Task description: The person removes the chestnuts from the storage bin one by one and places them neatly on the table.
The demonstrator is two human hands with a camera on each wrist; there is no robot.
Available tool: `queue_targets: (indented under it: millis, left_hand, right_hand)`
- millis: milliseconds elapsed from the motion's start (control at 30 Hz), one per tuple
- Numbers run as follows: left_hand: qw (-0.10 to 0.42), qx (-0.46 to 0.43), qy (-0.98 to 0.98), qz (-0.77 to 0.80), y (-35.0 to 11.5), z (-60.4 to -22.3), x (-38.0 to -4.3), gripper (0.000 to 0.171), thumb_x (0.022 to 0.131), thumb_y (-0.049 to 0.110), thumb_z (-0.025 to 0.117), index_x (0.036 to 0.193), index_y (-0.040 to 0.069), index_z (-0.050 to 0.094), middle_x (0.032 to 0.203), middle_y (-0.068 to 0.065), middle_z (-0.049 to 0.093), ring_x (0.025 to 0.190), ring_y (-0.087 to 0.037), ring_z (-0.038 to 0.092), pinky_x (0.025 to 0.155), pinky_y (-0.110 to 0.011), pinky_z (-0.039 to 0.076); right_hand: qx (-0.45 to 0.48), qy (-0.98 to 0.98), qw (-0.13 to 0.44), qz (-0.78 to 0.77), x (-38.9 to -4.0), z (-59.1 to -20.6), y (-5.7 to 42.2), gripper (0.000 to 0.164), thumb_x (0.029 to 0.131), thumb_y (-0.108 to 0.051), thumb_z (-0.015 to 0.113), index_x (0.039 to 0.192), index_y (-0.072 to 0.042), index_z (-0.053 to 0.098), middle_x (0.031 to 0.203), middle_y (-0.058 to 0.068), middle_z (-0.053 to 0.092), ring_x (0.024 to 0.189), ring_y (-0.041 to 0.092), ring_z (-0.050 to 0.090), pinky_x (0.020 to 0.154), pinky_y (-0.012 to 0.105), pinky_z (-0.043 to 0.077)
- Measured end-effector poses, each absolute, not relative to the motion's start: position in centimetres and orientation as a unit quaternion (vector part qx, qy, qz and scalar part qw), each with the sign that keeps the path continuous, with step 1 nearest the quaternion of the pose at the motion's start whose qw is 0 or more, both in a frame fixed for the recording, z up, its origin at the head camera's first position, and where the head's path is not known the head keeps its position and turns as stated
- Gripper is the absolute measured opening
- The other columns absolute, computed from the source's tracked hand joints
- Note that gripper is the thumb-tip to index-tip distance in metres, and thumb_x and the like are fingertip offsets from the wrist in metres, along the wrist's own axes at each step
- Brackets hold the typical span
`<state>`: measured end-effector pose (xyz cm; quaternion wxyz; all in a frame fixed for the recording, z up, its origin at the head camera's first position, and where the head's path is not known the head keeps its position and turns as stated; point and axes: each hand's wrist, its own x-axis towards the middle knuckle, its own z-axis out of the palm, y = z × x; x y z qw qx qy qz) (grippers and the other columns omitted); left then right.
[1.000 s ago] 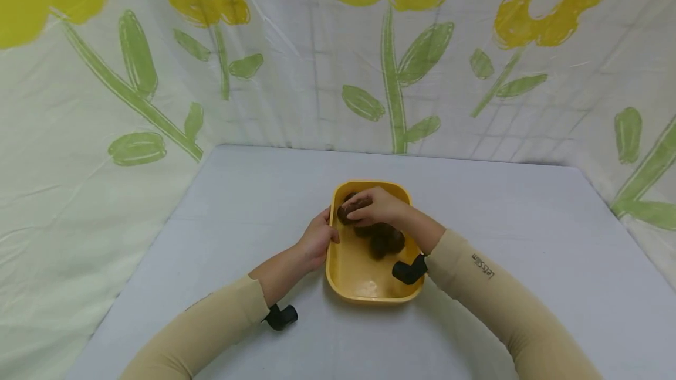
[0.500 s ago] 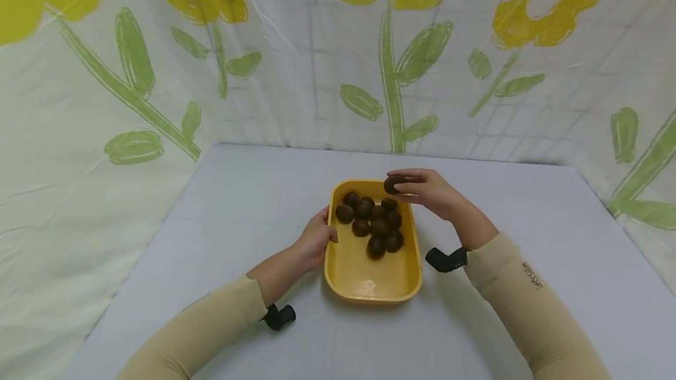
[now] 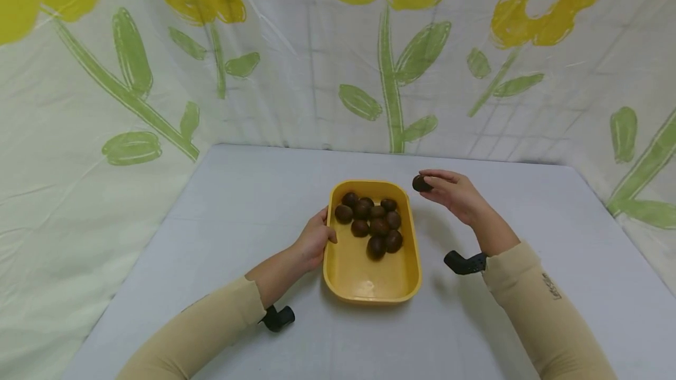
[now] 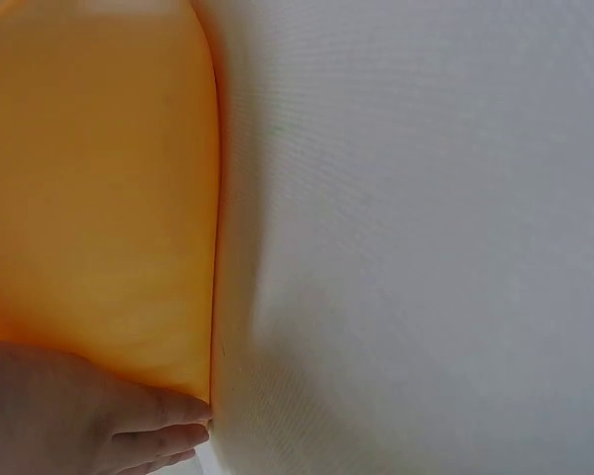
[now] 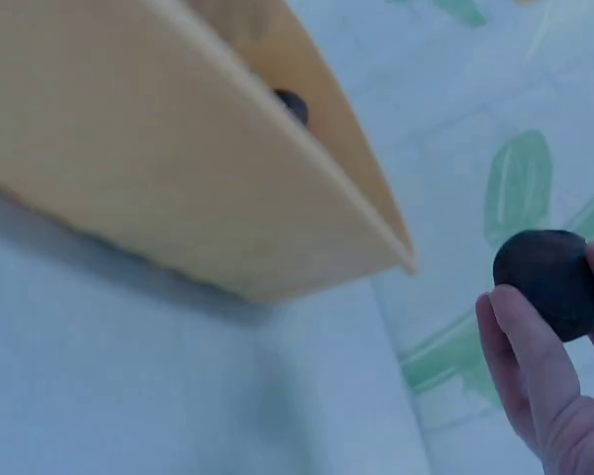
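Observation:
A yellow rectangular plastic tub [image 3: 369, 279] sits on the table, with several dark brown, round passion fruits [image 3: 378, 227] gathered toward its far end. My left hand [image 3: 313, 240] grips the tub's left side, thumb over the rim and fingers along the outer wall; the left wrist view shows those fingers [image 4: 158, 411] against the wall's base. To the right of the tub's far corner, my right hand [image 3: 458, 195] holds one passion fruit [image 3: 420, 183] between thumb and fingertips. Close up in the right wrist view, this fruit [image 5: 546, 280] looks smooth and dark.
A pale table [image 3: 253, 192] lies under everything. Behind it hangs a white curtain [image 3: 296, 75] printed with yellow flowers and green leaves. Black camera mounts [image 3: 465, 263] stick out from both wrists.
My right hand has lifted a passion fruit out of the tub and carried it right, past the rim. My left hand has kept its grip on the tub's left side.

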<state>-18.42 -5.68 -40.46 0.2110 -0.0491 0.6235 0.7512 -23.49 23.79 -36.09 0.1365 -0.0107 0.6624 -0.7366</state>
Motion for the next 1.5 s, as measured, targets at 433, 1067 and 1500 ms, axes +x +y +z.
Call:
queue_targets:
  millis: [433,1067,1500]
  left_hand:
    - [0.208,-0.067,0.620,0.753,-5.6,-40.6,-18.6,0.085,0.069,-0.020,0.032,0.149,0.006,0.017,0.151,-0.013,0.029,0.135,-0.031,0.034,0.111,-0.044,0.029]
    - [0.211,-0.060,0.616,0.757,-5.6,-40.4,-18.4,0.084,0.070,-0.019,0.032,0.149,0.006,0.017,0.151,-0.014,0.028,0.135,-0.031,0.034,0.112,-0.044,0.029]
    - [0.209,-0.071,0.625,0.749,-5.5,-40.2,-18.3,0.085,0.071,-0.019,0.034,0.149,0.007,0.017,0.153,-0.012,0.026,0.137,-0.029,0.032,0.112,-0.042,0.027]
  right_hand:
    - [-0.006,0.899,0.023,-0.438,-23.7,-39.7,25.3,0.034,0.085,-0.009,0.061,0.116,0.003,0.059,0.114,0.023,0.061,0.103,0.025,0.060,0.080,0.024,0.048]
    - [-0.022,0.929,0.000,-0.369,-24.2,-41.7,24.1,0.028,0.076,-0.002,0.068,0.103,0.006,0.063,0.107,0.024,0.058,0.102,0.040,0.053,0.086,0.047,0.044]
    - [-0.044,0.936,-0.037,-0.348,-24.0,-42.5,23.8,0.022,0.075,0.002,0.068,0.094,0.008,0.060,0.098,0.023,0.050,0.098,0.037,0.046,0.088,0.050,0.039]
